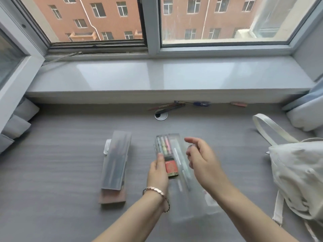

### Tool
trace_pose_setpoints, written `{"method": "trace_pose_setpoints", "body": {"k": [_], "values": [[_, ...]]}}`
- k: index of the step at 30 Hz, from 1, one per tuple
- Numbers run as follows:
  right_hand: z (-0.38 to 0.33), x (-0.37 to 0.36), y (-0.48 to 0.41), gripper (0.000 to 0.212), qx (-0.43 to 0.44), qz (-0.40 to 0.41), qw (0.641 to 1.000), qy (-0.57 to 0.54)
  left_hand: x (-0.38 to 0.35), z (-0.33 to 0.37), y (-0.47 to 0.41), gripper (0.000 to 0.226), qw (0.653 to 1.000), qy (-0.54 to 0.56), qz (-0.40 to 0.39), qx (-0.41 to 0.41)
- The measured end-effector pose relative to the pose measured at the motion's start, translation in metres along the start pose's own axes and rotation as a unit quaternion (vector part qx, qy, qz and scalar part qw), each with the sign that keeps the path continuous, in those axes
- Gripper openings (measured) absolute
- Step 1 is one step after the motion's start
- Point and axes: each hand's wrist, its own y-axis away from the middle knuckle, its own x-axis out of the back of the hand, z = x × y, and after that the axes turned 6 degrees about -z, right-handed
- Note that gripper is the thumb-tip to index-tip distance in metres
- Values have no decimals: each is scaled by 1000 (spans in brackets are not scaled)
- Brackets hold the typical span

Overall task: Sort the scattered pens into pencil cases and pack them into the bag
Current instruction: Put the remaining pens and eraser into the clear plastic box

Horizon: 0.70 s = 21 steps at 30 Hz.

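Nearest, the left hand gripped the left edge of the open pencil case, its thumb laid over the rim beside a red eraser. The right hand hovered just above the case, blurred, fingers loosely curled and apparently holding nothing. The case's long axis ran six to twelve o'clock. A closed second case lay at nine o'clock and the bag at three, nearer the right hand. At twelve, well apart under the windowsill, loose pens lay uncollected, roughly crosswise.
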Motion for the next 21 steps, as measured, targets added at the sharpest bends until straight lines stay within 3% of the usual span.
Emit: {"method": "trace_pose_setpoints", "body": {"k": [4,7,10,13,18,21], "values": [[6,-20,27,31,158,-36,982,98,-8,8,-10,66,994,96,58,7],[19,-23,30,37,222,-60,959,164,-12,13,-8,53,987,151,62,-2],[29,-18,26,33,273,-28,930,246,-15,13,-2,46,986,154,56,-7],[37,-6,21,30,281,-20,910,305,-13,12,-2,46,986,152,63,-6],[36,20,6,22,234,-173,925,243,-13,18,-12,29,991,114,55,-31],[37,47,-31,12,217,-115,949,197,-14,23,-26,25,996,72,45,-30]]}}
